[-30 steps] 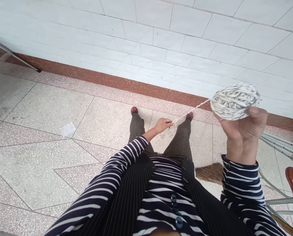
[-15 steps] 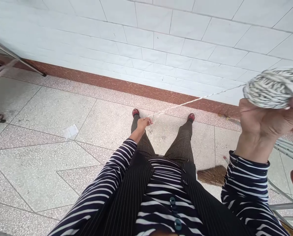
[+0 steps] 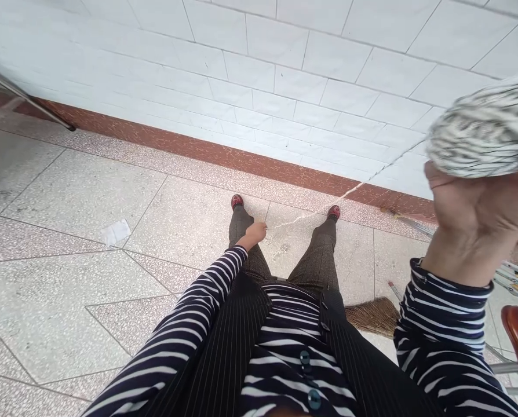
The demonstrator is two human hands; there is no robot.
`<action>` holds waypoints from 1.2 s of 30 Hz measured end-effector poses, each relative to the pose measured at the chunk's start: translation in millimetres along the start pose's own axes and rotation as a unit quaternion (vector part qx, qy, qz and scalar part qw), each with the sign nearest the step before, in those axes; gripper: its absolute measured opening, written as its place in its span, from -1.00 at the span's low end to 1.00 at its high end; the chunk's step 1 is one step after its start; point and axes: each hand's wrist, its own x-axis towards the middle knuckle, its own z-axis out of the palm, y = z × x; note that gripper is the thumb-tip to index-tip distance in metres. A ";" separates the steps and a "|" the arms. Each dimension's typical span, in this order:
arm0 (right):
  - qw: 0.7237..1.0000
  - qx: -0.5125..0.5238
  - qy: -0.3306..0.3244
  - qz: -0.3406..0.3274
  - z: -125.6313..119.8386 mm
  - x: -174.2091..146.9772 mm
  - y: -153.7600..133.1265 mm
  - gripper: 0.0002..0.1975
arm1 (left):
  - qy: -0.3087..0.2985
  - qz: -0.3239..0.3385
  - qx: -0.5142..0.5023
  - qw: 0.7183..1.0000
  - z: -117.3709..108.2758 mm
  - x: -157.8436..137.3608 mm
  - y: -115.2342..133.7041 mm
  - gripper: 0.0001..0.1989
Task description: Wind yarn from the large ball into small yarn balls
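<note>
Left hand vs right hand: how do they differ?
The right hand cups the yarn ball; the left hand is closed on the strand. The right hand looks larger, nearer the camera; the left hand looks smaller, farther off. Both come out of striped sleeves.

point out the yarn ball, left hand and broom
yarn ball [image 3: 480, 133]: head view, on the wound strands, middle of the part in frame
left hand [image 3: 254, 233]: head view, on the middle of the hand
broom [image 3: 373, 316]: head view, on the brown bristles
</note>
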 end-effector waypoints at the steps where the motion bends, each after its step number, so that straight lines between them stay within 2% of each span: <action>1: 1.000 0.020 0.005 -0.019 8.4 -2.9 8.3 -0.58 | -0.017 0.009 0.012 1.000 6.6 -4.0 2.4 -0.76; 2: 0.999 0.034 -0.005 -0.026 16.9 -5.5 17.1 -0.52 | -0.032 0.019 0.018 0.999 14.2 -7.7 6.6 -0.65; 5: 0.998 0.024 -0.050 0.028 37.7 -10.3 41.9 -0.48 | -0.063 0.101 0.010 0.993 38.1 -13.3 29.2 -0.41; 6: 0.997 0.016 -0.058 0.049 42.1 -11.0 47.7 -0.49 | -0.074 0.149 -0.002 0.986 44.6 -13.0 37.8 -0.43; 8: 0.995 0.011 -0.064 0.070 46.8 -11.3 52.9 -0.53 | -0.102 0.206 -0.017 0.973 52.2 -10.7 50.4 -0.58; 9: 0.995 0.012 -0.063 0.072 47.3 -10.9 52.1 -0.56 | -0.111 0.207 -0.013 0.972 52.7 -9.5 52.5 -0.66; 11: 0.997 0.018 -0.055 0.053 45.8 -9.3 44.7 -0.63 | -0.112 0.166 0.013 0.980 48.0 -9.4 46.5 -0.71; 15: 0.998 0.049 -0.016 -0.040 36.8 -5.4 25.9 -0.61 | -0.093 0.103 0.060 0.989 31.5 -20.1 12.3 -0.79; 17: 0.997 0.054 -0.015 -0.045 31.9 -5.0 26.0 -0.58 | -0.103 0.094 0.069 0.988 27.2 -26.7 4.1 -0.84; 18: 0.998 0.047 -0.020 -0.027 29.9 -5.4 29.6 -0.57 | -0.110 0.093 0.072 0.987 26.1 -29.1 6.1 -0.78; 21: 0.997 0.015 -0.040 0.063 26.1 -8.6 50.8 -0.52 | -0.127 0.126 0.032 0.983 20.6 -32.0 38.3 -0.51; 24: 0.989 -0.006 -0.055 0.136 24.1 -12.0 73.8 -0.48 | -0.101 0.249 -0.107 0.957 3.0 -35.3 97.0 -0.38; 27: 0.983 -0.024 -0.067 0.169 21.7 -11.5 87.5 -0.45 | -0.053 0.370 -0.189 0.908 -22.0 -47.8 154.9 -0.42; 29: 0.982 -0.033 -0.063 0.177 20.0 -9.3 91.7 -0.43 | -0.040 0.400 -0.205 0.892 -35.5 -59.6 181.1 -0.56; 31: 0.980 -0.045 -0.056 0.183 18.2 -7.8 94.3 -0.41 | -0.049 0.407 -0.190 0.892 -44.4 -68.6 193.0 -0.65; 32: 0.980 -0.051 -0.052 0.186 17.1 -7.8 95.6 -0.41 | -0.048 0.404 -0.177 0.896 -47.4 -70.8 193.7 -0.64; 36: 0.976 -0.071 -0.043 0.201 10.3 -11.9 101.2 -0.41 | 0.036 0.363 -0.102 0.925 -54.2 -61.2 169.1 -0.56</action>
